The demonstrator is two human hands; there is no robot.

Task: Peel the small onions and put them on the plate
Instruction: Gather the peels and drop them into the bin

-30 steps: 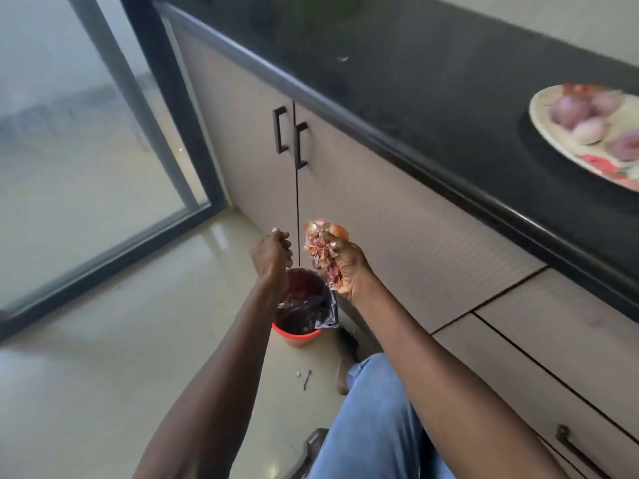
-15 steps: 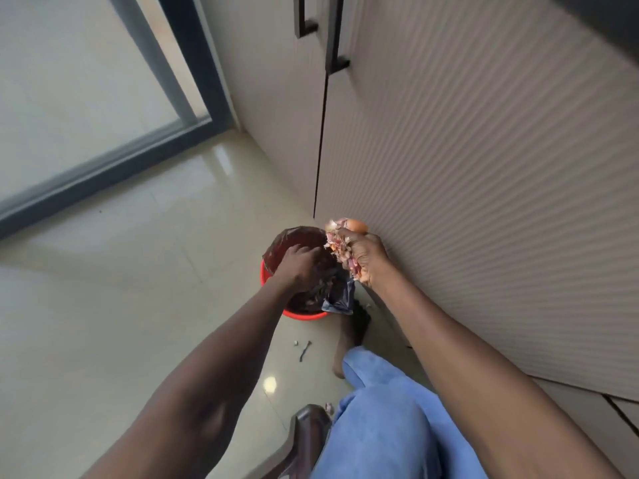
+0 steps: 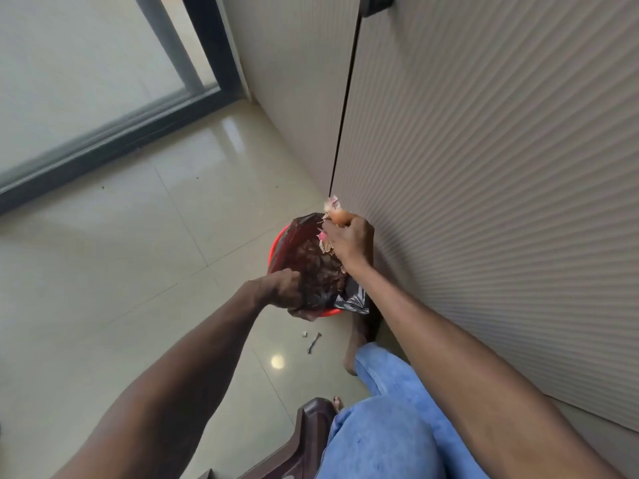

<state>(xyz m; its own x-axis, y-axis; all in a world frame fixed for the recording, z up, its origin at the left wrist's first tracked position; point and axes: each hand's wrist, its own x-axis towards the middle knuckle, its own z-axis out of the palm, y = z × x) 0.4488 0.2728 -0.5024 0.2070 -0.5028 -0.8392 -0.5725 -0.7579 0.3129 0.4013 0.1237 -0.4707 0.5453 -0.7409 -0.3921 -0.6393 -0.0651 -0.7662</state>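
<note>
The left hand (image 3: 287,293) had dropped to grip the bin (image 3: 276,245) liner; the right hand (image 3: 347,242) clutched peels (image 3: 332,210) above it, poised for dumping; plate unseen

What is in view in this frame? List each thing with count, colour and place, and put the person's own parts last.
bin: one, red, on the floor by the cabinet, only its rim showing
bin liner: one, black plastic, lining the bin, holding brownish peel scraps
onion skins: a handful, pink and orange, gripped over the bin's far rim
cabinet doors: two, beige, ribbed, right side
door handle: one, black, top edge, partly cut off
glass door frame: one, dark, upper left
floor: glossy cream tiles
debris: two small bits, on the floor near the bin
chair: one, dark brown, bottom edge
left hand: grips the liner's near edge
right hand: holds the onion skins
legs in jeans: blue, bottom
</note>
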